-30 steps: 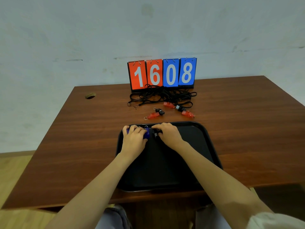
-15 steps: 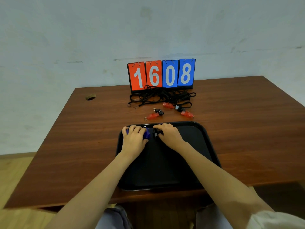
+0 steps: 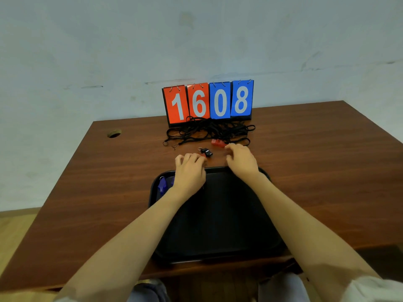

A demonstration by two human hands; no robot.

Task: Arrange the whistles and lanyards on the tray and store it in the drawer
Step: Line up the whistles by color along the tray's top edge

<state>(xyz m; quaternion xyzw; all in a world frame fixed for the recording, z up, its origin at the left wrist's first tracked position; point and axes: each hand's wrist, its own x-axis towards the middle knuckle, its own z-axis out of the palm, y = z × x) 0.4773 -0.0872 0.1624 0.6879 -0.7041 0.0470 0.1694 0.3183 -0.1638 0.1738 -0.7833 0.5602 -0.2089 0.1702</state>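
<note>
- On the worktop [image 3: 305,171], the tray [image 3: 218,214] was set at the near edge, probably for easy reach.
- The lanyards [image 3: 209,129] were left tangled behind it, unsorted.
- The left hand [image 3: 189,171] was curled over a red whistle [image 3: 204,155]; its grip could not be told.
- The right hand [image 3: 242,162], by a second whistle [image 3: 218,143], had its grip likewise hidden.
- Blue whistles [image 3: 161,185] were kept in the tray's far-left corner.

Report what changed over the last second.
Both hands moved forward off the tray over the table: left hand covers a red whistle, right hand reaches a second red whistle by the lanyards. The blue whistle was let go in the tray's far left corner. Tray, lanyards, scoreboard stayed put.
</note>
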